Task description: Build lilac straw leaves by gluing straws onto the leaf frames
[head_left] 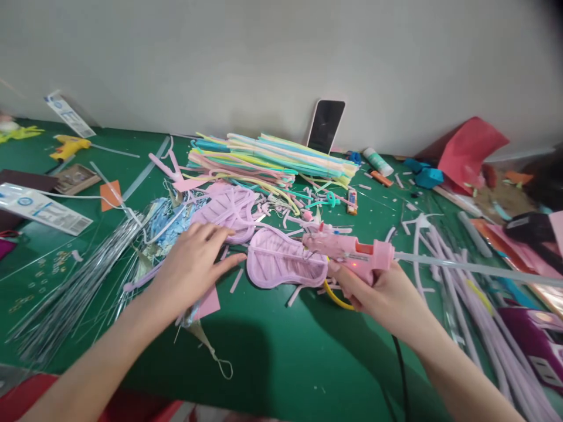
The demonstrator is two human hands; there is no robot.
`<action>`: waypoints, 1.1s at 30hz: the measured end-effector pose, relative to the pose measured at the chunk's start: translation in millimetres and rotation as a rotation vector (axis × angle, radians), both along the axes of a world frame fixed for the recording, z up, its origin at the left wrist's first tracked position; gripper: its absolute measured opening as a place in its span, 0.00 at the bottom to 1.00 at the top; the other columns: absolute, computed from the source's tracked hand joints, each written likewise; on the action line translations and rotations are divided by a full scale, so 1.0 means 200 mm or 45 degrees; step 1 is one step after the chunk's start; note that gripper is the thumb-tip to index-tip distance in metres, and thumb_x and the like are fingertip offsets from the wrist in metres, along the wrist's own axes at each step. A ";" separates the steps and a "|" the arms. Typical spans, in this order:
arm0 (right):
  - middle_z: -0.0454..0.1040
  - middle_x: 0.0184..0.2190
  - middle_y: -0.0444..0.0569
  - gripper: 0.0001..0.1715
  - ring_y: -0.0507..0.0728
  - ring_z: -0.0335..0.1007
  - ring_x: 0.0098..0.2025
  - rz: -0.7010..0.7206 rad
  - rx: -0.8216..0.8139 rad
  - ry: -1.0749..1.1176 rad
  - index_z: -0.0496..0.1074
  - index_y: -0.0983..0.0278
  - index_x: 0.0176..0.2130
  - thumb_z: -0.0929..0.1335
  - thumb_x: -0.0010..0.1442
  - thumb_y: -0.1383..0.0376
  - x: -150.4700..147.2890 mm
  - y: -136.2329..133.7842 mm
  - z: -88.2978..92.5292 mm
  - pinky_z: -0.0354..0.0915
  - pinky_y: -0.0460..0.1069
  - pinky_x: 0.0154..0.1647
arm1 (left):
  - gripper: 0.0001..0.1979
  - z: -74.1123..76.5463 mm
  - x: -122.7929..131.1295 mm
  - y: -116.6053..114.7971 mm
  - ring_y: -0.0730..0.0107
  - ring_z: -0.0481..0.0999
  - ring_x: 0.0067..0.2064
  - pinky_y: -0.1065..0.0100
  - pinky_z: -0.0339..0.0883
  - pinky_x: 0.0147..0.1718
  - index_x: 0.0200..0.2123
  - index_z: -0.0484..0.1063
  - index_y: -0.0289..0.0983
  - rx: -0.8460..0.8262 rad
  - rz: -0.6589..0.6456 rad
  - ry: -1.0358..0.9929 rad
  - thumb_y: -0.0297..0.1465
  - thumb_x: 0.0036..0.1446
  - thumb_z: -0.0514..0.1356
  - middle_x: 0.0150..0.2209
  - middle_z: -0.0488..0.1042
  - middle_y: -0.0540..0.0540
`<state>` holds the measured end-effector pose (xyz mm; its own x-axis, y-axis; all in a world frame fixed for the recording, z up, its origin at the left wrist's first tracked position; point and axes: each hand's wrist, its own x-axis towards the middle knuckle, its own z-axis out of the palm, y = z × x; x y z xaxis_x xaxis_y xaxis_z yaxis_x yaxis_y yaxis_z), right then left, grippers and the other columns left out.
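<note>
My right hand [373,293] grips a pink hot glue gun [352,252], with a long clear glue stick out of its back end and a small red light lit on its side. The gun's nozzle is over the right part of a lilac wing-shaped piece [281,258], ribbed with pipe cleaners, lying on the green table. My left hand [193,258] reaches in from the left, thumb apart from the fingers. Its fingertips lie over a second lilac piece [229,208], possibly touching it. The thumb points at the first piece's left edge.
Pastel pipe cleaners [272,158] are heaped at the back before a leaning phone [326,126]. Silver wire stems [83,287] and a yellow glue gun [70,146] lie left. Lilac pipe cleaners [475,305] are on the right. A black cord [400,369] hangs below my right hand.
</note>
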<state>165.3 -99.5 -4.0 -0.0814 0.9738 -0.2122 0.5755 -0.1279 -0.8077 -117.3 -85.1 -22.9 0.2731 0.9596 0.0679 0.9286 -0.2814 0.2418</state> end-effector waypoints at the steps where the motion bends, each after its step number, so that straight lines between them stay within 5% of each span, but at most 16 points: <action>1: 0.63 0.15 0.42 0.24 0.50 0.55 0.19 0.023 0.042 -0.051 0.60 0.61 0.17 0.66 0.57 0.53 -0.01 0.02 -0.02 0.55 0.47 0.21 | 0.21 -0.01 -0.03 0.05 0.47 0.69 0.48 0.51 0.63 0.47 0.45 0.74 0.34 0.005 -0.097 0.107 0.46 0.60 0.58 0.44 0.74 0.37; 7: 0.63 0.15 0.41 0.19 0.51 0.56 0.20 -0.006 0.115 -0.225 0.60 0.61 0.18 0.64 0.56 0.57 -0.09 0.04 -0.11 0.55 0.47 0.22 | 0.11 -0.06 -0.01 0.14 0.52 0.67 0.43 0.57 0.60 0.40 0.38 0.74 0.35 0.070 -0.302 0.336 0.35 0.65 0.54 0.37 0.72 0.39; 12: 0.60 0.11 0.40 0.22 0.50 0.56 0.17 -0.149 0.066 -0.163 0.58 0.60 0.15 0.65 0.56 0.58 -0.14 0.01 -0.06 0.53 0.47 0.19 | 0.09 -0.03 0.04 0.09 0.55 0.70 0.37 0.62 0.58 0.35 0.36 0.73 0.35 0.003 -0.253 0.267 0.32 0.64 0.55 0.33 0.73 0.40; 15: 0.59 0.10 0.39 0.21 0.50 0.55 0.15 -0.237 0.089 -0.132 0.58 0.59 0.15 0.66 0.54 0.59 -0.14 -0.02 -0.01 0.52 0.47 0.18 | 0.10 0.01 0.04 0.06 0.63 0.71 0.30 0.67 0.55 0.28 0.37 0.73 0.38 -0.312 -0.173 -0.053 0.37 0.63 0.55 0.30 0.74 0.46; 20: 0.56 0.10 0.40 0.24 0.50 0.51 0.15 -0.406 0.053 -0.172 0.55 0.59 0.14 0.68 0.52 0.56 -0.08 -0.10 0.03 0.52 0.47 0.16 | 0.13 0.01 0.04 0.02 0.73 0.69 0.19 0.74 0.56 0.17 0.34 0.72 0.41 -1.379 -0.106 -0.700 0.42 0.62 0.55 0.22 0.71 0.53; 22: 0.56 0.11 0.40 0.25 0.50 0.52 0.16 -0.436 0.026 -0.176 0.55 0.59 0.14 0.68 0.52 0.55 -0.06 -0.12 0.03 0.53 0.47 0.16 | 0.13 -0.02 0.06 0.01 0.77 0.67 0.16 0.76 0.55 0.13 0.32 0.70 0.39 -1.581 -0.003 -0.937 0.43 0.60 0.57 0.23 0.70 0.54; 29: 0.58 0.10 0.40 0.17 0.52 0.53 0.15 -0.458 0.050 0.025 0.65 0.58 0.21 0.69 0.54 0.53 -0.13 -0.16 0.01 0.50 0.48 0.15 | 0.14 -0.08 0.13 -0.02 0.82 0.62 0.14 0.79 0.57 0.13 0.30 0.68 0.35 -1.307 0.274 -1.315 0.41 0.56 0.61 0.20 0.69 0.54; 33: 0.57 0.11 0.38 0.16 0.50 0.52 0.16 -0.390 -0.028 0.020 0.63 0.60 0.21 0.67 0.55 0.56 -0.19 -0.13 -0.04 0.50 0.47 0.16 | 0.16 -0.08 0.16 -0.03 0.79 0.64 0.14 0.79 0.57 0.10 0.44 0.65 0.36 -1.329 0.400 -1.437 0.37 0.57 0.62 0.21 0.72 0.55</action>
<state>127.1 -126.3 -11.3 0.2119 0.9488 -0.2344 0.4946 -0.3110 -0.8116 -85.3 -90.2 -38.5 0.3292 0.7181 -0.6132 0.1274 0.6097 0.7823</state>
